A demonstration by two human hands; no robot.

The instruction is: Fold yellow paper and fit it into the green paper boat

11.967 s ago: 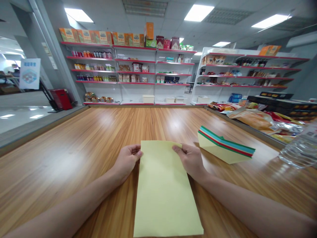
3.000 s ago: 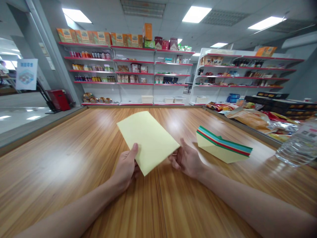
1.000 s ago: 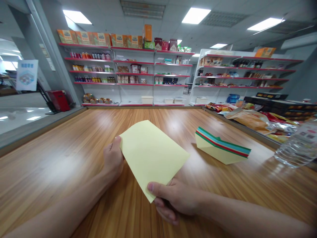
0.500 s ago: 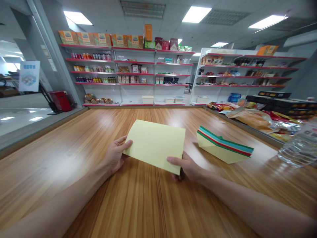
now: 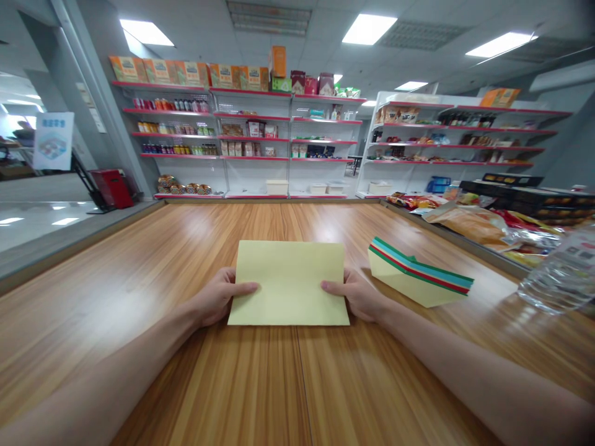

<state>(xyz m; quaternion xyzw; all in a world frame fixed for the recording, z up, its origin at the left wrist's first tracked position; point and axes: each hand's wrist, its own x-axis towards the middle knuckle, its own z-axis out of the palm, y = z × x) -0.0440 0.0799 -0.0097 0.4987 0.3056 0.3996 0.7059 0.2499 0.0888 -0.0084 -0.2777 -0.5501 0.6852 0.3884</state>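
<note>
A pale yellow sheet of paper (image 5: 289,272) is held between my two hands over the wooden table (image 5: 260,384). My left hand (image 5: 220,297) grips its left edge, thumb on the front and fingers behind. On the opposite edge, my right hand (image 5: 362,294) pinches the paper the same way. The fingers behind the sheet are mostly hidden. To the right of my right hand lies a folded paper piece (image 5: 421,275), pale yellow below with green, blue, white and red bands along its upper edge.
At the right stands a clear plastic bottle (image 5: 558,272). Snack packets (image 5: 483,223) and dark boxes (image 5: 534,198) lie beyond the table's right edge. Shelves (image 5: 255,161) with goods line the back. A red box-shaped object (image 5: 114,189) and a sign (image 5: 53,141) are at left.
The sheet has turned from a slant to level and come slightly nearer. My right hand has moved up its right edge, and both thumbs now lie at about the same height.
</note>
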